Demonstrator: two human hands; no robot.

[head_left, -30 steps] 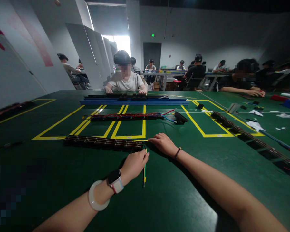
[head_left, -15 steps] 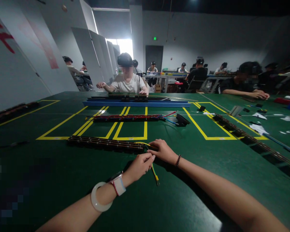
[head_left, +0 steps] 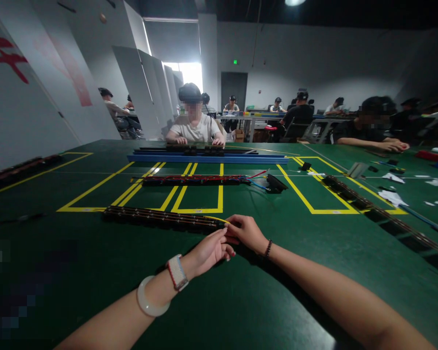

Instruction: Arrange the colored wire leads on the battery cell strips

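Observation:
A long black strip assembly (head_left: 160, 217) with thin rods along it lies on the green table in front of me. A yellow wire (head_left: 213, 218) runs from its right end to my fingers. My right hand (head_left: 248, 234) pinches this wire beside the strip's end. From below, my left hand (head_left: 210, 250) meets it, thumb and forefinger closed at the same spot and the other fingers loosely curled. Fingers hide the wire's far end.
Behind the strip lies another black strip with red and blue wires (head_left: 193, 180). Blue rails (head_left: 211, 158) stand farther back, before a seated person (head_left: 195, 126). More black strips (head_left: 379, 216) lie at right, near paper scraps (head_left: 392, 197). Yellow tape (head_left: 310, 204) marks the table.
My left hand has turned palm upward and its lower fingers have opened out. The wire's hanging yellow-green end is now hidden. The person opposite has lowered a hand to the rails.

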